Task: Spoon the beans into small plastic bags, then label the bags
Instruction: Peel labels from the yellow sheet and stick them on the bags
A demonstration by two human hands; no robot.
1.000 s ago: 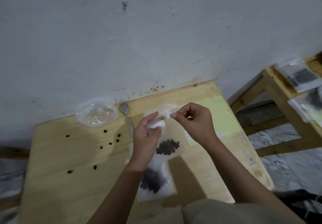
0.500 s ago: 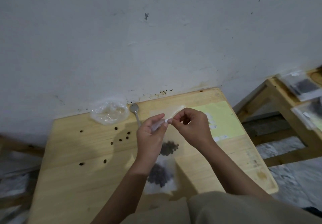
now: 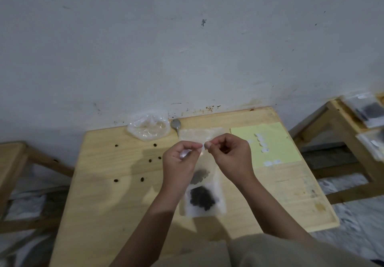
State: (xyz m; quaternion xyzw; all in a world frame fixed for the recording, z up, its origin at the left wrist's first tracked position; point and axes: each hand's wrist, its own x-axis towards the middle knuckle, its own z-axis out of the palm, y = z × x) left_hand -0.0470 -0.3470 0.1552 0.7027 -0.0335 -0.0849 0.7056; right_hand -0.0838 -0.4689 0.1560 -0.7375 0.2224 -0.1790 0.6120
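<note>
Hands meet above the wooden table (image 3: pixel 104 183): we raise our left hand (image 3: pixel 179 160) and right hand (image 3: pixel 230 157) side by side, fingers curled, thumb and forefinger tips almost touching each other. Both pinch the top edge of a clear plastic bag (image 3: pixel 200 142), which hangs below our fingers with a small clump of beans (image 3: pixel 200 176) inside. Beneath our wrists lies a second bag (image 3: pixel 202 199) holding a darker heap. Beyond the left hand we see a spoon (image 3: pixel 176 124) and crumpled plastic (image 3: pixel 148 128).
</note>
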